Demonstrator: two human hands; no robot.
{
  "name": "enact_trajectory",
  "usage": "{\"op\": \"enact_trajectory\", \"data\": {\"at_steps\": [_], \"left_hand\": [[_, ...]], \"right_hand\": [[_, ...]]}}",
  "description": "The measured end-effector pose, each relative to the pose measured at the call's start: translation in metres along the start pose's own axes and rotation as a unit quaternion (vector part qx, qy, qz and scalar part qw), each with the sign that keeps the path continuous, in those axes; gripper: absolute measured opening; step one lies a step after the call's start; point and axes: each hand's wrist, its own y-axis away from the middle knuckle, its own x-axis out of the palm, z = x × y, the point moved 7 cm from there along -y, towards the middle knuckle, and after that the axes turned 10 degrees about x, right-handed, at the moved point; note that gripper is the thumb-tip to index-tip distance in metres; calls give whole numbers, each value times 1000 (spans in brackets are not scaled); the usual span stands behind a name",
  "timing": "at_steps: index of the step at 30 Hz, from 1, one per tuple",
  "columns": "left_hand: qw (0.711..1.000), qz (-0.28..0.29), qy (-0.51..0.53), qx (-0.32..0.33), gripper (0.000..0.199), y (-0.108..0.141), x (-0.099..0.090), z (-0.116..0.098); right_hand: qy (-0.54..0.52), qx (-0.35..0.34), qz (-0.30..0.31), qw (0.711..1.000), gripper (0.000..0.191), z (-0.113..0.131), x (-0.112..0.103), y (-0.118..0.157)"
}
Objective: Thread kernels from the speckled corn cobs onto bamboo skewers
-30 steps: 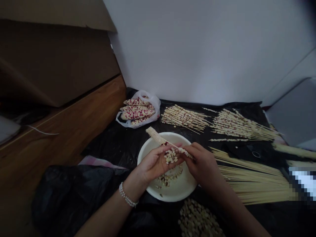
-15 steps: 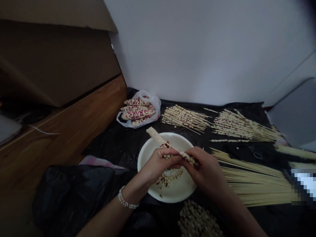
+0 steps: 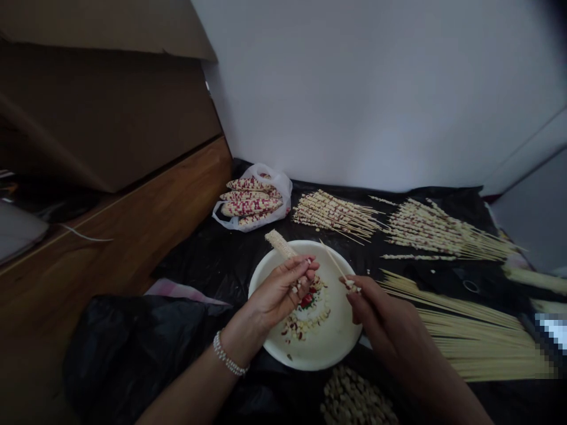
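Observation:
My right hand grips a thin wooden skewer, its bare tip pointing up and left, with corn kernels threaded near the fingers. Over the left part of a white bowl, my left hand is closed with a small corn kernel pinched at the fingertips; more kernels seem to lie in its palm. A bare corncob leans on the bowl's far rim behind that hand. Loose kernels in red and pale yellow lie in the bowl, around a printed pattern on its bottom.
Speckled corn ears fill a plastic bag at the back. Two piles of kernel-threaded skewers lie to its right. Bare skewers spread at right on black plastic sheeting. A cardboard box stands at left.
My hands have moved apart. The skewer, earlier held between both, is now in my right hand alone, with its bare tip turned up; my left hand holds a kernel.

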Motion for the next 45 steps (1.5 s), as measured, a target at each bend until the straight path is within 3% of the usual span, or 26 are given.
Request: {"op": "enact_trajectory", "data": {"at_steps": [5,7,13,24,32,45], "left_hand": [[999,-25,-22,43,11,0,-2,-5],[997,-29,-34,61,11,-1,-4,-7],[992,-44,-54,103,11,-6,-11,-12],[989,-34,-51,136,15,-5,-9,-15],[988,-48,-68,133,16,-3,-9,-15],[986,-56,-74,136,16,-3,-11,-16]], "right_hand": [[-178,68,158,969,40,4,17,5],[-219,93,190,953,43,4,28,8],[-250,121,181,944,41,-7,44,5],[-269,136,183,936,41,-5,43,3],[-265,119,178,940,35,-7,48,4],[-268,116,168,942,44,-8,52,4]]}}
